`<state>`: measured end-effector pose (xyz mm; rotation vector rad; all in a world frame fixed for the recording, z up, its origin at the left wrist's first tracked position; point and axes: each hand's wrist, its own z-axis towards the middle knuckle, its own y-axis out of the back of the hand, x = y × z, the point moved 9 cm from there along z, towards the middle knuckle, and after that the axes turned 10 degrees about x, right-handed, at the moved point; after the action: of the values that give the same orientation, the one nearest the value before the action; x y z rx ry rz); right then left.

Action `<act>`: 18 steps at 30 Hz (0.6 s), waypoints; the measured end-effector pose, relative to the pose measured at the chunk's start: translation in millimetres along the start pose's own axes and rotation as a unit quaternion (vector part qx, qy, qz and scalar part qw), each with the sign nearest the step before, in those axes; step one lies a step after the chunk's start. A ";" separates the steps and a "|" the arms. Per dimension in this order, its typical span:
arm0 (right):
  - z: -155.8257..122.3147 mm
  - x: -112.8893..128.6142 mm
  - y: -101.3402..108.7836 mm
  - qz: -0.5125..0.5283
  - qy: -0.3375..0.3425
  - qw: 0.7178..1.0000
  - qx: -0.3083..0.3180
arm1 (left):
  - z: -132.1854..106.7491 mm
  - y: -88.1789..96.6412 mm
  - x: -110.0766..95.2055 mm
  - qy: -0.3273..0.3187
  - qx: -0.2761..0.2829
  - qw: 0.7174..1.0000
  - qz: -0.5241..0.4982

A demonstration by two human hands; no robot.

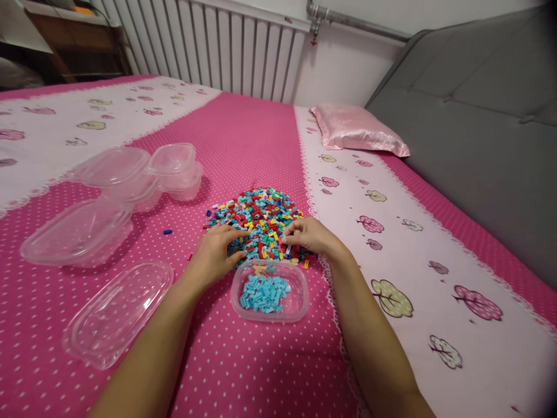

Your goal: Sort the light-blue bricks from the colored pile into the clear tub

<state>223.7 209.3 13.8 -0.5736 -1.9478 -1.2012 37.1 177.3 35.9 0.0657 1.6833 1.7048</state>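
Brick pile (pixel 263 215): small, multicoloured, mounded on bedspread (pixel 243 366), just beyond tub (pixel 299 297).
My left hand (pixel 213 253): fingers parted, at pile.
My right hand (pixel 311 235): fingertips narrowed; hold, I cannot tell.
Open room: bedspread, pile to radiator (pixel 243 55).
Left limit: clear containers (pixel 80 232).

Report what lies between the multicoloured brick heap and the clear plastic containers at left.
The head view shows one small dark blue brick on pink dotted fabric between the heap and containers.

A tub (pixel 270 317) holding bricks (pixel 264 294) stands before the brick pile (pixel 261 216).
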 end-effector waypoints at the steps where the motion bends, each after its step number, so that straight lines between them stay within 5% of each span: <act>1: -2.9 4.7 2.3 0.028 0.022 0.999 -0.006 | -0.3 0.7 0.2 0.001 -0.004 1.000 -0.006; 6: -25.8 39.3 -1.3 0.111 0.116 0.986 0.035 | -2.5 10.5 2.5 0.023 -0.041 0.998 -0.050; 11: -55.2 78.5 -29.0 0.001 0.179 0.980 0.089 | -13.2 38.5 1.0 0.040 -0.162 0.982 -0.088; 14: -79.0 89.8 -33.3 -0.042 0.188 0.981 0.026 | -35.7 59.3 -9.5 0.023 -0.238 0.964 -0.112; 18: -142.9 93.0 -19.6 0.077 0.204 0.969 -0.116 | -101.8 85.3 -40.3 0.004 -0.318 0.943 -0.096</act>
<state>206.3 71.7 114.9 -0.5365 -1.4056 -1.3355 -23.5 80.5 114.7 -0.3958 1.0305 2.0073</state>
